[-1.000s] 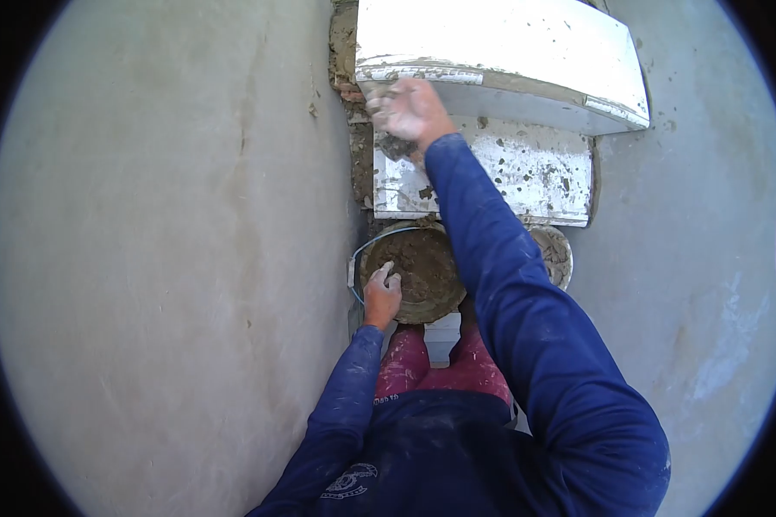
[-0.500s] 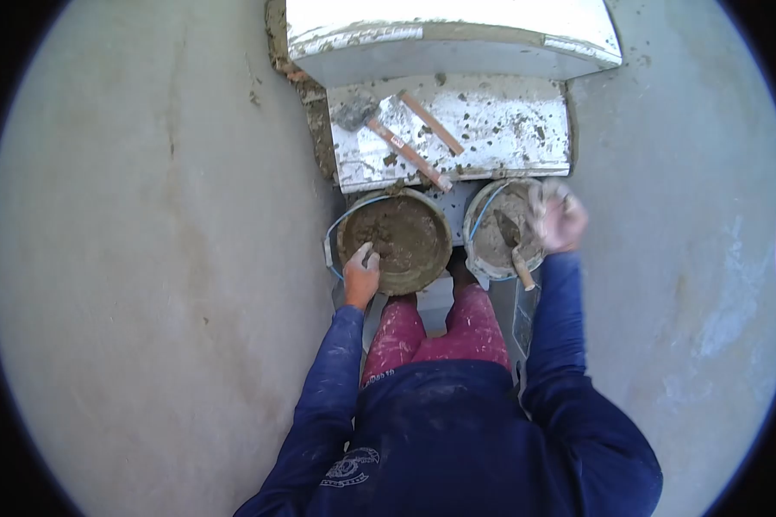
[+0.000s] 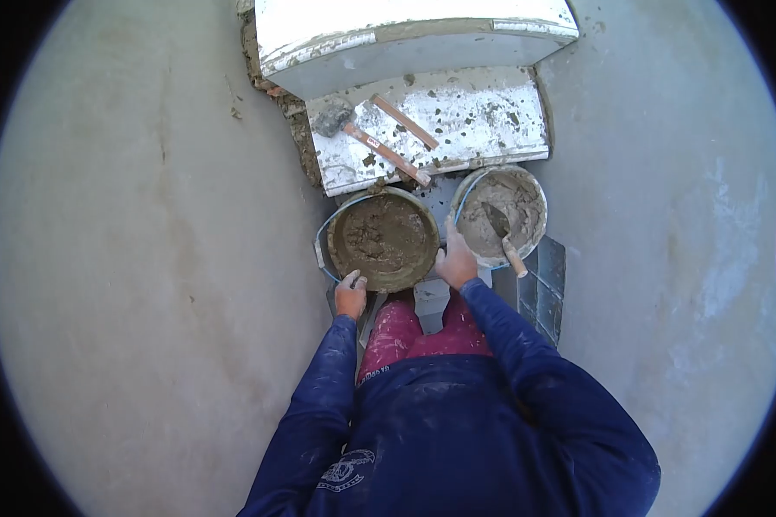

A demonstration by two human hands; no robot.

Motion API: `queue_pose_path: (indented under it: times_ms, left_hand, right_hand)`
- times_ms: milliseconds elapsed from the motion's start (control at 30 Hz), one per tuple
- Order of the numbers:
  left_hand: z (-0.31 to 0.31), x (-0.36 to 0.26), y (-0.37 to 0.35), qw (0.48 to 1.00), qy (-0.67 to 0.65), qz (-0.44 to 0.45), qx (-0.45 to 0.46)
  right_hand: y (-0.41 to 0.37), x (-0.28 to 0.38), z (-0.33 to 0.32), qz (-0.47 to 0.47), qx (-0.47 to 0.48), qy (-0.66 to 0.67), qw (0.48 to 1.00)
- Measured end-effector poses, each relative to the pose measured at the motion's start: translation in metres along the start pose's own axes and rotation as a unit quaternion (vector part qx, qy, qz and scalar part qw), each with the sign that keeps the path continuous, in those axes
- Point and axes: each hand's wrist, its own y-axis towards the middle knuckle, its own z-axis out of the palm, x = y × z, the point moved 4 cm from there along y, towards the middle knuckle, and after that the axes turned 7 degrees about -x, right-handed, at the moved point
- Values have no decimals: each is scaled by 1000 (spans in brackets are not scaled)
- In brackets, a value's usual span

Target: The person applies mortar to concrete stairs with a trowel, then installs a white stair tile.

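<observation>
Two buckets stand side by side in front of my legs. The left bucket (image 3: 422, 267) has brown wet mortar inside and a blue handle at its left. My left hand (image 3: 351, 295) is at its lower left rim, thumb and fingers apart, with nothing visible between them. Between the buckets is my right hand (image 3: 457, 258), its fingers stretched forward and nothing in it, close to both rims. The right bucket (image 3: 539, 226) holds greyer mortar. A trowel (image 3: 513, 257) rests in it, blade on the mortar and wooden handle over the near rim.
Beyond the buckets is a white, mortar-spattered step (image 3: 483, 121), with a hammer (image 3: 388, 155) and a wooden strip (image 3: 405, 121) on it. A higher curved step (image 3: 422, 56) rises behind. Grey tiles (image 3: 543, 284) lie at the right bucket's near side. Plastered walls flank both sides.
My right hand has moved left from above the right bucket to the gap between the buckets. My left hand has drawn back slightly toward me. The view has shifted, so the steps appear further left.
</observation>
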Motion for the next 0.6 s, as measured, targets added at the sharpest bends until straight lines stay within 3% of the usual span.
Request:
queue_pose_path:
  times_ms: [67,100,200,233,333,433,500,567,600]
  left_hand:
    - [3,44,-7,998,-50,-43,3]
    - [-5,46,-17,999,-21,-42,-2]
    - [-19,30,-28,998,29,-47,-20]
    - [-20,38,-29,997,28,-65,-22]
    - [-25,41,-29,996,2,-86,-22]
    - [-8,46,-28,995,-58,-81,1]
    - [-1,38,-26,995,-73,-68,8]
    - [1,22,-39,997,-65,-43,0]
    - [2,19,-44,997,-69,-20,-8]
  right_hand:
    - [-27,4,20,-13,114,-62,991]
    - [-32,16,20,45,218,-60,973]
    - [-39,-10,47,40,282,-144,948]
    - [-47,-26,50,61,262,-118,956]
    - [-66,-55,47,42,322,-277,904]
    - [-39,-23,14,-9,217,-115,969]
    - [16,23,-23,-76,54,-2,996]
    - [89,46,-35,-123,-82,57,987]
    - [133,44,-25,-142,-50,4,989]
